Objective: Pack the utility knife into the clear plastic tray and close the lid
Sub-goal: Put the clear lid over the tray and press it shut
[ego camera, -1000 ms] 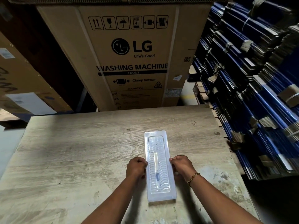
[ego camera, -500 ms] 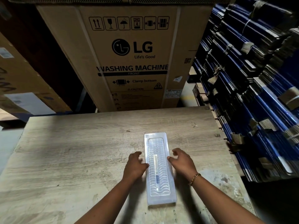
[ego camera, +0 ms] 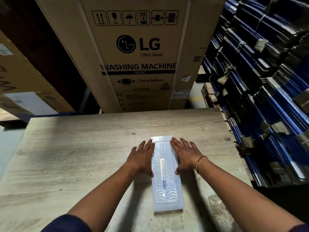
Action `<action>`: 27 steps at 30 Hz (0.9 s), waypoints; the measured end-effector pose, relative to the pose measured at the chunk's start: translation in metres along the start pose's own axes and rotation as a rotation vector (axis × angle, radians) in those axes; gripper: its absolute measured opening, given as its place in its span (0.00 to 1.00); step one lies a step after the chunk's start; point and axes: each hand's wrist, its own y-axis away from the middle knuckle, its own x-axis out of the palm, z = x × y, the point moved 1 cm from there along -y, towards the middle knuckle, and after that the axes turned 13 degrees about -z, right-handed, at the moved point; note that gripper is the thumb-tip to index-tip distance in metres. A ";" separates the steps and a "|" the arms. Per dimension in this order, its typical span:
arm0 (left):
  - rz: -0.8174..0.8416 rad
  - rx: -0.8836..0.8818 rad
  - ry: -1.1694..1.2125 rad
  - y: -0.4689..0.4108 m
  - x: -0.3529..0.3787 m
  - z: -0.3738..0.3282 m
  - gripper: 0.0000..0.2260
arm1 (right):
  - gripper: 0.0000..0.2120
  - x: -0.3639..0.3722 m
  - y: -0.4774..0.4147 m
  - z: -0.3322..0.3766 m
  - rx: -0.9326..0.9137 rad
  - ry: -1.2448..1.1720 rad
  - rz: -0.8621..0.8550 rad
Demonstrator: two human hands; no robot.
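A long clear plastic tray [ego camera: 167, 196] lies lengthwise on the wooden table [ego camera: 75, 156], its ribbed lid down over it. Through the lid I see the utility knife [ego camera: 162, 176] as a pale strip with a dark blue slider. My left hand [ego camera: 142, 156] lies flat along the tray's left edge, fingers stretched toward the far end. My right hand [ego camera: 185, 153], with a gold bracelet at the wrist, lies flat along the right edge in the same way. Both palms press on the tray's far half and hold nothing.
A tall LG washing machine carton [ego camera: 138, 54] stands right behind the table. Stacks of blue flat-packed cartons [ego camera: 260, 91] fill the right side, close to the table's right edge. More brown cartons [ego camera: 25, 81] stand at the left. A worn white patch [ego camera: 219, 210] marks the table's near right.
Both hands have gone from curled fists at the tray's middle to flat, spread palms, sliding away from me along its long edges toward the far end.
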 end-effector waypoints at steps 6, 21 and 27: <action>0.005 -0.019 -0.023 -0.004 -0.002 -0.004 0.62 | 0.67 -0.005 -0.001 0.003 0.017 0.011 0.047; 0.007 -0.031 -0.062 0.000 -0.005 -0.008 0.61 | 0.66 -0.012 0.003 0.011 0.019 0.054 0.032; -0.042 -0.023 0.072 0.022 0.000 -0.012 0.56 | 0.63 -0.005 0.021 0.012 -0.034 0.018 -0.039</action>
